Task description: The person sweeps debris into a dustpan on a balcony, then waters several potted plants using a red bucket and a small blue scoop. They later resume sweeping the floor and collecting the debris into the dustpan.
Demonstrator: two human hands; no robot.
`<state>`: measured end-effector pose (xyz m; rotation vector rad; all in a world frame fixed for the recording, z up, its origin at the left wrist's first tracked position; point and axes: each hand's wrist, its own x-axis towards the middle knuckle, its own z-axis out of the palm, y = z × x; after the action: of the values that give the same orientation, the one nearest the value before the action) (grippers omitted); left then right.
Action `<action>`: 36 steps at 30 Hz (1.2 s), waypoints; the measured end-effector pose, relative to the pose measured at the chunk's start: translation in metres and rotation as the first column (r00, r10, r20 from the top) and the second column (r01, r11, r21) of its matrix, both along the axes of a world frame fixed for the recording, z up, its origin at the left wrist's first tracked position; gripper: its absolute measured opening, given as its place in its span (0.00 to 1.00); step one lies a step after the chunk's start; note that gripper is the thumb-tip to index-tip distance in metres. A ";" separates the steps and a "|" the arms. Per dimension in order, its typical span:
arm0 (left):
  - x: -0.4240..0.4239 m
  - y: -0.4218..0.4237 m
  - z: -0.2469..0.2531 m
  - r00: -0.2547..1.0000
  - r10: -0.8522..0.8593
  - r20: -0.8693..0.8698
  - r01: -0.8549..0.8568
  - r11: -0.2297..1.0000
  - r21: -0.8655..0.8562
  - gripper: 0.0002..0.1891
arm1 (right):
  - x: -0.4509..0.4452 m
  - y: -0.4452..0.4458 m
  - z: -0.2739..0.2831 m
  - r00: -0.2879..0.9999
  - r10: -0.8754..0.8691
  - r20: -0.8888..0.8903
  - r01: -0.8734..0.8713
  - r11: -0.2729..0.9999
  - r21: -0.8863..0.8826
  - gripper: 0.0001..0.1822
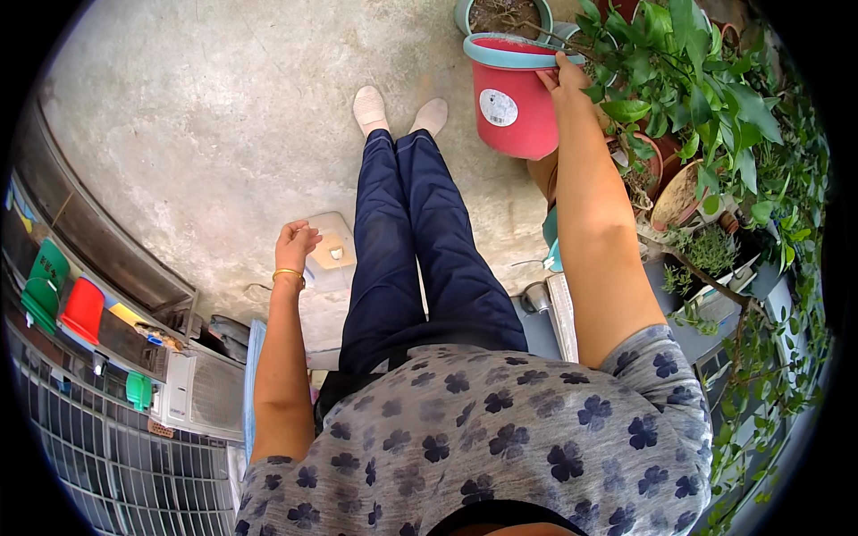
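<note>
My right hand point(568, 77) grips the light-blue rim area of a pinkish-red plastic bucket point(513, 110). An oval white sticker point(498, 108) is on the bucket's side. The inside of the bucket is mostly hidden from this angle. Beyond it, a light-blue pot point(462, 19) holds soil and dry stems. Leafy branches point(697, 87) hang close to my right wrist. On the other side, my left hand point(297, 242) hangs in the air with loosely curled fingers and nothing in it. A gold-coloured bracelet point(288, 273) circles that wrist.
Potted plants crowd the right side, among them a terracotta pot point(680, 195). A concrete floor point(221, 120) spreads ahead. By my left leg lies a translucent plastic lid or box point(328, 251). An air-conditioner unit point(204, 392) and a red container point(82, 309) are at left.
</note>
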<state>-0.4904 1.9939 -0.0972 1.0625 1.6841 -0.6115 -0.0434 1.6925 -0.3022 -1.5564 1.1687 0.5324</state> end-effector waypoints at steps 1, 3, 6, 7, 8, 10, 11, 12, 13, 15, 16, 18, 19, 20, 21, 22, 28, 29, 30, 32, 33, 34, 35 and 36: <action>-0.001 0.001 0.001 1.000 -0.011 -0.010 0.011 1.000 -0.006 0.13 | 0.000 -0.001 0.000 1.000 0.003 -0.012 -0.003 1.000 -0.009 0.08; -0.002 0.002 0.001 1.000 -0.024 -0.019 0.024 1.000 -0.010 0.13 | -0.004 -0.006 -0.001 0.999 0.005 -0.036 -0.004 1.000 0.029 0.08; -0.004 0.000 -0.002 1.000 -0.026 -0.015 0.026 1.000 -0.014 0.13 | -0.025 -0.020 0.002 0.998 -0.034 -0.044 0.039 0.991 0.127 0.08; -0.006 0.001 -0.004 0.999 -0.031 -0.011 0.031 0.999 -0.019 0.13 | -0.035 -0.022 0.010 0.996 -0.031 -0.078 0.040 0.992 0.120 0.09; -0.007 0.001 -0.005 0.999 -0.036 -0.005 0.036 0.999 -0.025 0.13 | -0.046 -0.025 0.019 0.993 -0.028 -0.112 0.041 0.993 0.114 0.10; -0.005 0.003 0.002 0.998 -0.068 -0.010 0.067 0.997 -0.035 0.13 | -0.081 -0.038 0.038 0.986 0.004 -0.169 0.018 0.991 0.132 0.12; 0.001 0.002 0.002 0.997 -0.071 0.000 0.071 0.997 -0.030 0.14 | -0.097 -0.048 0.041 0.981 0.048 -0.187 -0.017 0.987 0.162 0.13; -0.003 0.001 0.000 0.998 -0.056 0.014 0.056 0.998 -0.028 0.13 | -0.108 -0.057 0.046 0.976 0.102 -0.193 -0.075 0.987 0.141 0.13; -0.003 0.001 0.000 0.998 -0.055 0.008 0.055 0.998 -0.019 0.13 | -0.122 -0.076 0.038 0.979 0.095 -0.181 -0.071 0.988 0.135 0.14; -0.003 0.001 -0.003 0.998 -0.055 0.007 0.055 0.998 -0.005 0.12 | -0.139 -0.092 0.044 0.994 0.038 -0.098 -0.025 0.990 0.138 0.15; -0.009 0.001 -0.003 0.998 -0.057 0.005 0.057 0.998 -0.003 0.12 | -0.144 -0.089 0.056 0.997 -0.004 -0.077 0.015 0.990 0.140 0.15; 0.000 0.010 -0.012 0.997 -0.082 0.016 0.082 0.997 0.003 0.12 | -0.148 -0.079 0.059 0.994 -0.102 -0.048 0.108 0.983 0.147 0.15; 0.005 0.012 -0.013 0.995 -0.096 0.021 0.096 0.995 0.004 0.12 | -0.153 -0.075 0.055 0.988 -0.147 -0.049 0.153 0.977 0.149 0.15; 0.012 0.014 -0.014 0.994 -0.111 0.024 0.110 0.994 0.005 0.12 | -0.154 -0.067 0.048 0.981 -0.182 -0.066 0.191 0.969 0.158 0.14; 0.018 0.011 -0.012 0.994 -0.104 0.041 0.104 0.995 0.007 0.11 | -0.155 -0.061 0.047 0.978 -0.175 -0.112 0.189 0.973 0.134 0.13; 0.027 0.007 -0.009 0.993 -0.099 0.056 0.099 0.995 0.008 0.11 | -0.155 -0.055 0.048 0.973 -0.169 -0.159 0.188 0.976 0.110 0.12; 0.049 0.003 -0.008 0.986 -0.092 0.136 0.097 0.995 -0.031 0.12 | -0.149 -0.065 0.081 0.960 -0.186 -0.210 0.215 0.969 0.121 0.12; 0.051 0.004 -0.008 0.985 -0.097 0.143 0.103 0.994 -0.033 0.12 | -0.155 -0.077 0.069 0.967 -0.198 -0.162 0.220 0.967 0.131 0.12; 0.049 0.003 -0.006 0.987 -0.112 0.117 0.117 0.992 -0.039 0.12 | -0.166 -0.094 0.056 0.965 -0.236 -0.112 0.251 0.956 0.153 0.11; 0.052 0.006 -0.006 0.987 -0.145 0.074 0.149 0.988 -0.047 0.12 | -0.158 -0.116 0.036 0.921 -0.385 -0.055 0.387 0.894 0.225 0.13; 0.052 0.006 -0.006 0.986 -0.159 0.058 0.162 0.986 -0.046 0.12 | -0.148 -0.123 0.030 0.872 -0.487 -0.057 0.483 0.832 0.274 0.24; 0.051 0.006 -0.005 0.984 -0.173 0.043 0.175 0.984 -0.044 0.11 | -0.141 -0.127 0.028 0.858 -0.513 -0.022 0.493 0.810 0.319 0.28; 0.050 0.006 -0.003 0.982 -0.188 0.028 0.189 0.981 -0.042 0.11 | -0.134 -0.132 0.027 0.841 -0.541 0.011 0.500 0.785 0.365 0.33; 0.049 0.004 -0.002 0.983 -0.183 0.025 0.184 0.982 -0.040 0.11 | -0.126 -0.136 0.025 0.824 -0.565 0.040 0.501 0.760 0.414 0.37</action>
<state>-0.4410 1.9980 -0.0991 1.1984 1.5586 -0.7488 -0.1697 1.5565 -0.2770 -0.8452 1.2267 0.2204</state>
